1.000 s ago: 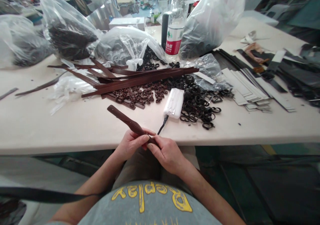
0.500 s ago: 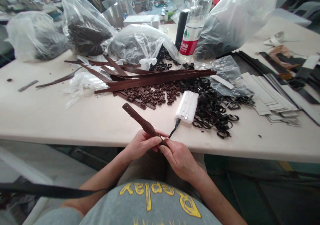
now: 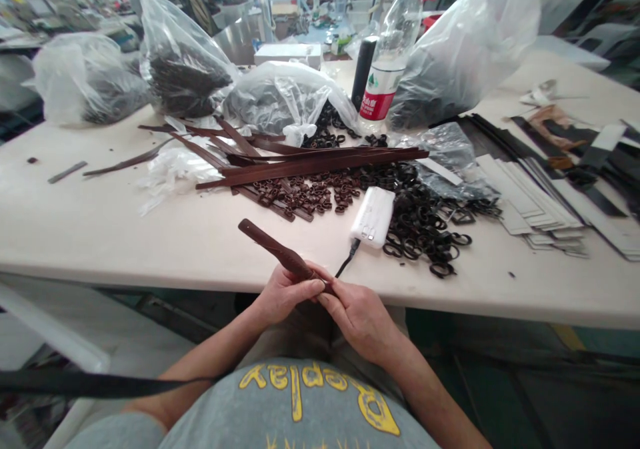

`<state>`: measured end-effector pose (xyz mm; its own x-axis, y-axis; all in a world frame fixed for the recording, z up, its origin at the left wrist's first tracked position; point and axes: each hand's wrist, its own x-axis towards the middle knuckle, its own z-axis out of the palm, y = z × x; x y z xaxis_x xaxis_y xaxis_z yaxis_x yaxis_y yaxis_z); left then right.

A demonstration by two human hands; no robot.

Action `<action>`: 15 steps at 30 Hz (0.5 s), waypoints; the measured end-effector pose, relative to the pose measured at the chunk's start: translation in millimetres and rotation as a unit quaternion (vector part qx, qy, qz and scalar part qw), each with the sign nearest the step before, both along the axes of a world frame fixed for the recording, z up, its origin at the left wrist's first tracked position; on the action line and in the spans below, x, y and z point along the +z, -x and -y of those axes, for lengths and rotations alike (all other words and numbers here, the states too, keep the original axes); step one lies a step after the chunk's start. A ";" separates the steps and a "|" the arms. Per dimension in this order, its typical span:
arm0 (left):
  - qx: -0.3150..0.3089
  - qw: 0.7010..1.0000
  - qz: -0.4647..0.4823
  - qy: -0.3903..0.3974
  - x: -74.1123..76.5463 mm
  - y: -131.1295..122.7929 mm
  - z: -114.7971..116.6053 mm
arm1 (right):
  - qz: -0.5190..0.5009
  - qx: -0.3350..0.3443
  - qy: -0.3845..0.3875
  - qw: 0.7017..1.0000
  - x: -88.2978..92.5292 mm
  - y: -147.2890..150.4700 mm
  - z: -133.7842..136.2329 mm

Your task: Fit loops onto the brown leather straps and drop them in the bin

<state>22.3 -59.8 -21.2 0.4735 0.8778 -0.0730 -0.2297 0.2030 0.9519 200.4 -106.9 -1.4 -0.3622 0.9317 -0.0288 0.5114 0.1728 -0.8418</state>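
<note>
Head view: my left hand (image 3: 285, 296) is clenched round the brown strap (image 3: 273, 246), thumb on top. My right hand (image 3: 360, 316) pinches the same strap at its near end, grips touching, probably to steady that end. The strap sits over the bench (image 3: 100, 222) near edge, tip angled far-left. Brown loops (image 3: 310, 192) and black rings (image 3: 425, 222) flank the power bank (image 3: 373, 217), within reach.

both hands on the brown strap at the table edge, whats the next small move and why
Probably pinch firm with the left hand and let the right hand nudge along the brown strap toward its tip. Both hands meet on the strap's near end at the table edge, the tip points out over it, and whatever sits between the fingers is hidden.
</note>
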 end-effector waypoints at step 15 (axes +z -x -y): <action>-0.247 0.961 -0.005 -0.123 37.0 -36.9 7.1 | -0.597 -0.172 -0.093 0.778 96.9 -2.3 -34.4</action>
